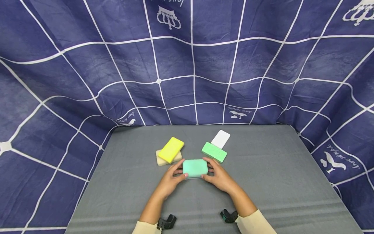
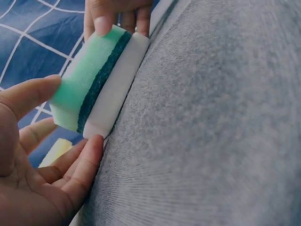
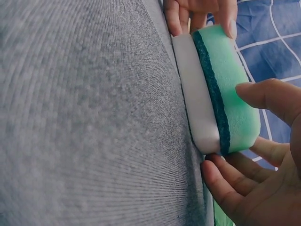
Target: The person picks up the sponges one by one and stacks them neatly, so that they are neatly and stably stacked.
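Note:
In the head view, a mint-green sponge (image 1: 195,168) with a dark green scouring layer underneath lies flat on top of a white sponge block (image 2: 116,87), which rests on the grey cloth. My left hand (image 1: 170,180) holds the left end of the green sponge, thumb at its near side, with other fingertips low by the white block. At the opposite end my right hand (image 1: 219,178) grips it likewise, its thumb on the green side in the right wrist view. The two sponges' ends line up closely.
Behind my left hand a yellow sponge (image 1: 171,149) lies across a beige sponge (image 1: 161,160). A bright green sponge block (image 1: 214,152) touches or overlaps a white block (image 1: 221,138) at back right. Grey cloth (image 1: 122,195) covers the table; a blue checked curtain (image 1: 210,65) surrounds it.

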The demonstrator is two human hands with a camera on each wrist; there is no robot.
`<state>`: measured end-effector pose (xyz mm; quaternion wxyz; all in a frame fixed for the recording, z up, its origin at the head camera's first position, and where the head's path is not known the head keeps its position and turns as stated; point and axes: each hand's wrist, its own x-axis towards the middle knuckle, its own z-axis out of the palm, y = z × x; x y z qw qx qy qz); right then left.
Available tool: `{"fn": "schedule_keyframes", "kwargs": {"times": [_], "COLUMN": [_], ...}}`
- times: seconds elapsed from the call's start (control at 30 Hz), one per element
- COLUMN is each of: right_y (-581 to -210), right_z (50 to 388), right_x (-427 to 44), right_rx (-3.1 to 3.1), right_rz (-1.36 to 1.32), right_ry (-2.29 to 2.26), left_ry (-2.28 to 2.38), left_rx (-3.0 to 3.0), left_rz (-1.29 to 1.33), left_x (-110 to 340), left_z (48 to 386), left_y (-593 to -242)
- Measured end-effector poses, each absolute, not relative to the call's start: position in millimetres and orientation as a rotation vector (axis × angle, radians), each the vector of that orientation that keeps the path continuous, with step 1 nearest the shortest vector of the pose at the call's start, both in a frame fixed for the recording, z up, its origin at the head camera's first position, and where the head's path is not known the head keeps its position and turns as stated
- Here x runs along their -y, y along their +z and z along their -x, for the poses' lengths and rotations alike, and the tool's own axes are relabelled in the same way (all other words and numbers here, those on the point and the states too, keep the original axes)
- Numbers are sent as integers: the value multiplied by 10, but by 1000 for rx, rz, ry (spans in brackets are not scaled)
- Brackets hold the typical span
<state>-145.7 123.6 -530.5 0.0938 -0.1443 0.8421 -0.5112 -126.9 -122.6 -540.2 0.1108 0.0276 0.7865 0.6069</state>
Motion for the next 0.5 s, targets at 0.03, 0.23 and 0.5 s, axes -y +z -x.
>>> {"fn": "schedule_keyframes", "kwargs": {"times": [0.03, 0.23, 0.5], "right_y": [-5304, -5316, -5330], "right_z": [1457, 1461, 1461], "right_x": [-1236, -1245, -1234], "right_rx": [-2496, -2492, -2495], "right_rz": [429, 433, 420], "right_ry": [-1520, -1547, -1585], "left_ry": [1789, 1791, 1787], "left_rx": [-2301, -2293, -2302], "left_rz": [-80, -81, -87], "left_x": [1228, 1240, 1239], "left_z": [1272, 1271, 1274], "left_y": [-5404, -5424, -5455]}}
